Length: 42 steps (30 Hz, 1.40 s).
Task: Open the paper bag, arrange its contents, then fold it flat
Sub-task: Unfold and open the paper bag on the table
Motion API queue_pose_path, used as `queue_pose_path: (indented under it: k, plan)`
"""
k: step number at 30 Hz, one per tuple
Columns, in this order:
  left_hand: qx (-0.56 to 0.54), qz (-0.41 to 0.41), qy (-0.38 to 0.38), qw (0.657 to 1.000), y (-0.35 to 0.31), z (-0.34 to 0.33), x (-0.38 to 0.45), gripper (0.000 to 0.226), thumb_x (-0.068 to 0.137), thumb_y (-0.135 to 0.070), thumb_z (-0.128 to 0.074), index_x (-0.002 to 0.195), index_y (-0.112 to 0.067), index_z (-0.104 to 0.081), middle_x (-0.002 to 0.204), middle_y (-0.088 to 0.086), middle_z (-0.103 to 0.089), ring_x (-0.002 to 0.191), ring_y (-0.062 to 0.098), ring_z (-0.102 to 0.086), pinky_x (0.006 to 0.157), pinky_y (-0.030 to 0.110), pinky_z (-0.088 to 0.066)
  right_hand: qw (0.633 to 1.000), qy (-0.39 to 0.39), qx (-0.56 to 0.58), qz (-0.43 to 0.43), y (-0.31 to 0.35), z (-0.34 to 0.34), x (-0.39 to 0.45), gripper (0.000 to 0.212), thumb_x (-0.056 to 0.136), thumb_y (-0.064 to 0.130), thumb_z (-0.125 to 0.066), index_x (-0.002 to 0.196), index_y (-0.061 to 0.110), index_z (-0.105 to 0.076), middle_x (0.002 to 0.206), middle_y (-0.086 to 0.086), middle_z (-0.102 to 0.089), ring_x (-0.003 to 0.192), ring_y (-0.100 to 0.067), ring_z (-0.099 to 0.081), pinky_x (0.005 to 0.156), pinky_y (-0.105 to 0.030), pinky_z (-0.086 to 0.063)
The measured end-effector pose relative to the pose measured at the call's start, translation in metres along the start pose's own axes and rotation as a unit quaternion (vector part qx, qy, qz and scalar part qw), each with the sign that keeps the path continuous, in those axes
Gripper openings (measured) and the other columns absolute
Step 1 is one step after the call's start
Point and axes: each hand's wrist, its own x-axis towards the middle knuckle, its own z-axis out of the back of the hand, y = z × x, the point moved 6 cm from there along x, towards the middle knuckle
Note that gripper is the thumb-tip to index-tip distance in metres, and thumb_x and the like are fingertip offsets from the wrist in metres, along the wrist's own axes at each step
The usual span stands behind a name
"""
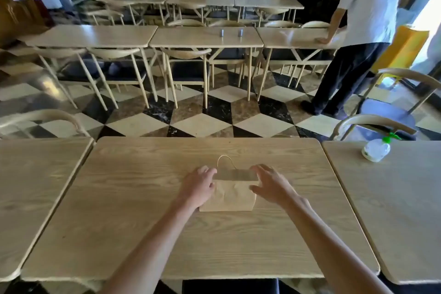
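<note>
A small brown paper bag (230,194) stands upright on the middle of the wooden table (143,210), its mouth facing up and a thin looped handle (225,161) rising at its far side. My left hand (199,185) rests against the bag's left side, fingers curled near the top edge. Just off the bag's right side hovers my right hand (270,185), fingers spread, with its thumb close to the bag's wall. The inside of the bag is dark and whatever it holds is hidden.
A white bottle with a green cap (376,149) stands on the neighbouring table at the right. Another table adjoins at the left. Chairs (379,124) stand beyond the far edge. A person (358,38) in a white shirt leans on a table further back.
</note>
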Motion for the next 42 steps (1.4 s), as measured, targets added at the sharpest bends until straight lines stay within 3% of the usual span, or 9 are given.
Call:
queue_pose_path:
  k: [5, 9, 14, 17, 21, 29, 32, 38, 42]
  plan:
    - [0.039, -0.023, 0.054, 0.998, 0.016, -0.032, 0.038, 0.051, 0.088, -0.030, -0.058, 0.136, -0.021, -0.043, 0.130, -0.002, -0.053, 0.119, 0.022, -0.050, 0.094, 0.043, -0.044, 0.997, 0.052, -0.055, -0.019, -0.007, -0.041, 0.036, 0.073, 0.086, 0.039, -0.066, 0.147, 0.020, -0.032, 0.153, 0.005, -0.036, 0.138, -0.018, -0.034, 0.107, -0.042, -0.038]
    - [0.030, -0.032, 0.087, 0.995, 0.029, -0.061, 0.050, 0.045, 0.091, -0.029, -0.055, 0.134, -0.018, -0.048, 0.132, 0.001, -0.057, 0.123, 0.023, -0.048, 0.097, 0.040, -0.043, 0.992, 0.095, -0.079, -0.036, -0.015, -0.073, 0.049, 0.059, 0.092, 0.038, -0.058, 0.142, 0.017, -0.035, 0.152, 0.006, -0.036, 0.139, -0.017, -0.033, 0.107, -0.042, -0.037]
    - [0.002, -0.029, 0.044, 0.999, 0.034, -0.076, 0.042, 0.037, 0.093, -0.022, -0.054, 0.129, -0.025, -0.058, 0.124, -0.006, -0.066, 0.112, 0.019, -0.059, 0.085, 0.034, -0.050, 0.992, 0.091, -0.079, -0.041, -0.020, -0.094, 0.046, 0.043, 0.096, 0.020, -0.047, 0.139, 0.017, -0.040, 0.148, 0.006, -0.041, 0.138, -0.014, -0.034, 0.106, -0.039, -0.037]
    - [-0.007, -0.027, 0.023, 0.999, 0.031, -0.073, 0.037, 0.034, 0.091, -0.022, -0.060, 0.125, -0.025, -0.062, 0.116, -0.005, -0.070, 0.105, 0.019, -0.061, 0.081, 0.031, -0.051, 0.991, 0.085, -0.091, -0.039, -0.021, -0.095, 0.046, 0.045, 0.092, 0.007, -0.046, 0.135, 0.018, -0.044, 0.143, 0.005, -0.046, 0.134, -0.017, -0.038, 0.105, -0.039, -0.037]
    - [-0.033, -0.018, -0.005, 0.999, 0.021, -0.062, 0.025, 0.030, 0.092, -0.024, -0.059, 0.121, -0.025, -0.064, 0.108, -0.005, -0.071, 0.100, 0.017, -0.061, 0.076, 0.031, -0.050, 0.993, 0.057, -0.107, -0.008, -0.023, -0.083, 0.037, 0.051, 0.091, 0.007, -0.045, 0.140, 0.021, -0.040, 0.138, 0.004, -0.049, 0.130, -0.019, -0.041, 0.105, -0.038, -0.036]
    - [-0.149, -0.021, -0.048, 0.987, -0.008, -0.072, -0.037, 0.035, 0.081, -0.027, -0.072, 0.112, -0.010, -0.068, 0.106, 0.002, -0.071, 0.100, 0.021, -0.061, 0.082, 0.038, -0.052, 0.996, 0.036, -0.077, 0.041, -0.035, -0.084, -0.038, 0.061, 0.090, 0.006, -0.044, 0.148, 0.019, -0.032, 0.145, 0.002, -0.039, 0.137, -0.019, -0.033, 0.110, -0.035, -0.032]
    - [-0.180, 0.000, -0.016, 0.983, -0.015, -0.091, -0.059, 0.046, 0.083, -0.038, -0.069, 0.119, -0.010, -0.064, 0.113, 0.002, -0.067, 0.108, 0.017, -0.056, 0.090, 0.037, -0.049, 0.996, 0.043, -0.064, 0.045, -0.038, -0.094, -0.064, 0.061, 0.089, 0.004, -0.044, 0.148, 0.017, -0.032, 0.145, 0.001, -0.038, 0.137, -0.019, -0.032, 0.110, -0.035, -0.033]
    - [-0.204, 0.038, 0.022, 0.978, -0.020, -0.121, -0.096, 0.067, 0.083, -0.057, -0.059, 0.131, -0.010, -0.055, 0.129, 0.001, -0.055, 0.125, 0.013, -0.046, 0.104, 0.029, -0.042, 0.997, 0.071, -0.003, 0.041, -0.042, -0.117, -0.095, 0.053, 0.096, 0.021, -0.050, 0.145, 0.010, -0.035, 0.144, -0.005, -0.037, 0.134, -0.024, -0.035, 0.110, -0.030, -0.034]
    - [-0.196, 0.016, -0.004, 0.980, -0.028, -0.118, -0.101, 0.059, 0.082, -0.049, -0.066, 0.128, -0.014, -0.057, 0.128, -0.002, -0.056, 0.124, 0.012, -0.045, 0.105, 0.027, -0.037, 0.990, 0.083, 0.114, -0.014, -0.048, -0.115, -0.099, 0.080, 0.085, 0.037, -0.070, 0.148, 0.008, -0.031, 0.146, -0.005, -0.035, 0.135, -0.020, -0.030, 0.113, -0.023, -0.025]
